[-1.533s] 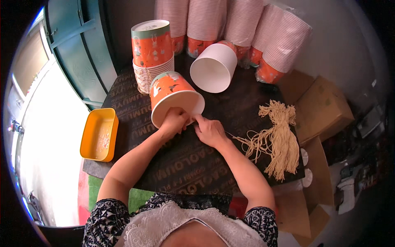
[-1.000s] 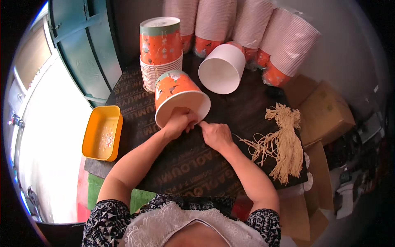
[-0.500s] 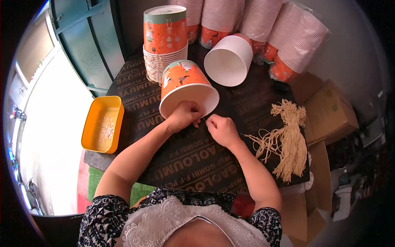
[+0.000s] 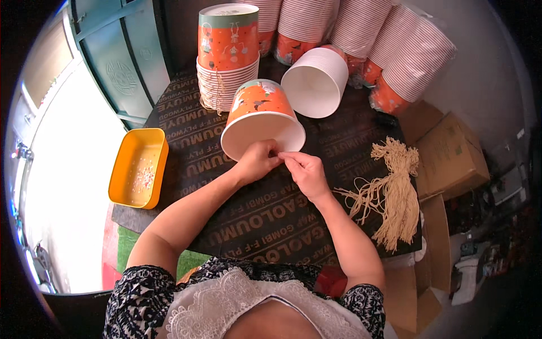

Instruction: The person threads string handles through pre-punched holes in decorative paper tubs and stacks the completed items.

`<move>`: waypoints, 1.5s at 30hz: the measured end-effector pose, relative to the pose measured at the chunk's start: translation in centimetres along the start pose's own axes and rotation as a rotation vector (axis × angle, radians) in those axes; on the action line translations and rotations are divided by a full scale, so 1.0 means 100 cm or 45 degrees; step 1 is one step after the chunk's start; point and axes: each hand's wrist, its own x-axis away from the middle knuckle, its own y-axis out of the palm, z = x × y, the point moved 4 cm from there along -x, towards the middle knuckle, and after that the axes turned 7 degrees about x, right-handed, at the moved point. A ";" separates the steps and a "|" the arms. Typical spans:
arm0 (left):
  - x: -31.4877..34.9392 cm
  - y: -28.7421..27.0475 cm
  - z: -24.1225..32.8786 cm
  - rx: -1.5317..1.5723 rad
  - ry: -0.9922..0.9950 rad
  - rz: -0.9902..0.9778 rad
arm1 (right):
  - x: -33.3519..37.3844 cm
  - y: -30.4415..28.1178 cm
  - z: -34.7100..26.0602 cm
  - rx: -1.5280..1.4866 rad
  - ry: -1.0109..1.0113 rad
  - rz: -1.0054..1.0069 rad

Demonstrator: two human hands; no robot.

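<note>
An orange paper bucket with a grey-green base band lies tilted on the dark table, its white-rimmed mouth facing me. At the lower right of that rim my left hand is closed, fingers curled over the edge and partly inside the mouth. My right hand meets it there, thumb and forefinger pinched together. A thin string showed between the hands a moment ago; now the fingers mostly hide it. To the right of my right forearm lies a bundle of beige strings, several strands trailing toward the forearm.
A stack of upturned orange buckets with strings hanging from it stands behind. Beside it another bucket lies on its side. Several wrapped bucket stacks lean at the back. A yellow tray with small bits sits left; cardboard boxes stand right.
My right hand has moved up and left, its pinched fingertips now against my left hand. The bucket's mouth has shifted slightly right, and my left hand with it.
</note>
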 end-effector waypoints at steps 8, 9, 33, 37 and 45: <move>-0.003 -0.006 0.002 0.000 -0.060 0.027 | 0.003 -0.010 -0.019 0.506 -0.459 0.183; -0.003 -0.006 0.003 -0.002 -0.057 0.021 | 0.005 -0.009 -0.020 0.733 -0.656 0.191; 0.011 0.000 0.008 0.505 -0.342 -0.224 | 0.001 -0.002 -0.012 0.780 -0.257 0.088; 0.010 -0.002 0.015 0.578 -0.387 -0.162 | 0.000 -0.001 -0.006 0.774 -0.340 0.135; 0.007 -0.004 0.015 0.637 -0.479 -0.133 | 0.002 -0.003 -0.008 0.590 -0.405 0.114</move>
